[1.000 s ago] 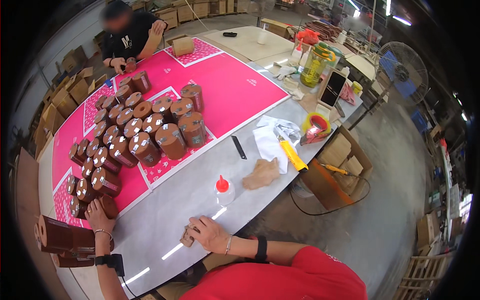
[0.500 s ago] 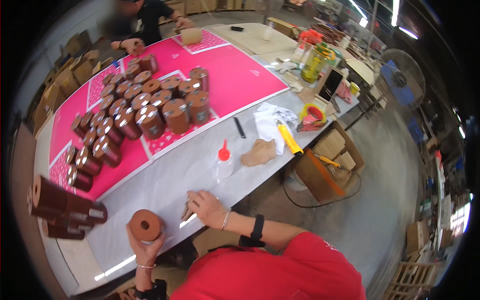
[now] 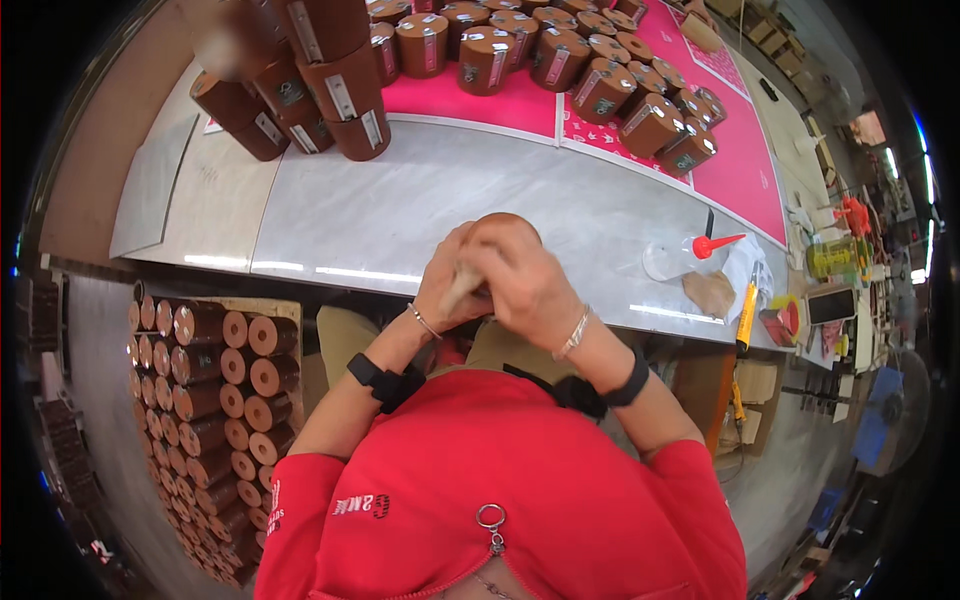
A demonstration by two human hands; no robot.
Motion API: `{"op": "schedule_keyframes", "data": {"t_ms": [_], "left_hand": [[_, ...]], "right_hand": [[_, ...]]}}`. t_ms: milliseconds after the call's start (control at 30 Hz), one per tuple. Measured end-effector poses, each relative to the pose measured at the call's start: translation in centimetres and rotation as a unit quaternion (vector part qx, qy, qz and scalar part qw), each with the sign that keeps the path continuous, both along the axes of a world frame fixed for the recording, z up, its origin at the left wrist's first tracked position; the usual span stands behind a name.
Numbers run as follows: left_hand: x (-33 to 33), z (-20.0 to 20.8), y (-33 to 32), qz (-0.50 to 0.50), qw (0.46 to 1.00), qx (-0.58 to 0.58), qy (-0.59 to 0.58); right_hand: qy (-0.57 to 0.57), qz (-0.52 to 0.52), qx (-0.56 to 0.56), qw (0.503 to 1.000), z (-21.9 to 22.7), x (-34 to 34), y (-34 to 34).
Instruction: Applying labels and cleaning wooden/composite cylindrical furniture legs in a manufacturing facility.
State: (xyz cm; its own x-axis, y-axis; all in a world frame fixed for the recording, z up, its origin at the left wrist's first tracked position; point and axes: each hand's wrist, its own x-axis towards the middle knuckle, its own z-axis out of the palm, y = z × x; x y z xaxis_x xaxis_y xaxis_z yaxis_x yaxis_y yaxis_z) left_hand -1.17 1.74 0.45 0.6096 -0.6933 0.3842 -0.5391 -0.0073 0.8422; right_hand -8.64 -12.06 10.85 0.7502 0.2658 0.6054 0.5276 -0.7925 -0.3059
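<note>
A brown cylinder is held close to the table's near edge, mostly hidden behind my hands. My left hand is closed around its left side. Over it lies my right hand, its fingers bent round a beige cloth that presses against the cylinder. The right fingers are slightly blurred. Ahead, several similar brown cylinders with metal strips and labels stand on the pink printed sheet. More are piled in a stack to the left of it.
To the right lie a clear bottle with a red nozzle, a brown rag, a white cloth and a yellow-handled tool. A phone stands beyond them. Below the table at left, many brown cylinders are stacked beside a cardboard box.
My view has swung left and down. My right hand has brought the cloth from the table onto the cylinder, and both hands are now together around it.
</note>
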Motion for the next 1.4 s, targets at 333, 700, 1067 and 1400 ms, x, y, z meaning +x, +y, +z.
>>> {"op": "schedule_keyframes", "data": {"t_ms": [333,700,1067,1400], "left_hand": [[-0.1,0.4,-0.7,-0.092,0.925,-0.092,0.358],[-0.1,1.3,-0.8,-0.036,0.976,-0.045,0.209],[-0.5,1.4,-0.6,0.033,0.999,-0.027,0.029],[-1.0,1.8,-0.6,0.058,0.997,-0.038,-0.03]], "right_hand": [[-0.006,-0.051,0.028,0.998,-1.7,0.0,1.1],[0.005,-0.024,0.026,0.999,-1.0,-1.7,1.1],[0.025,-0.1,0.04,0.994,-1.4,-3.1,0.6],[0.055,-0.365,0.135,0.919,-4.3,-1.1,-6.6]]}}
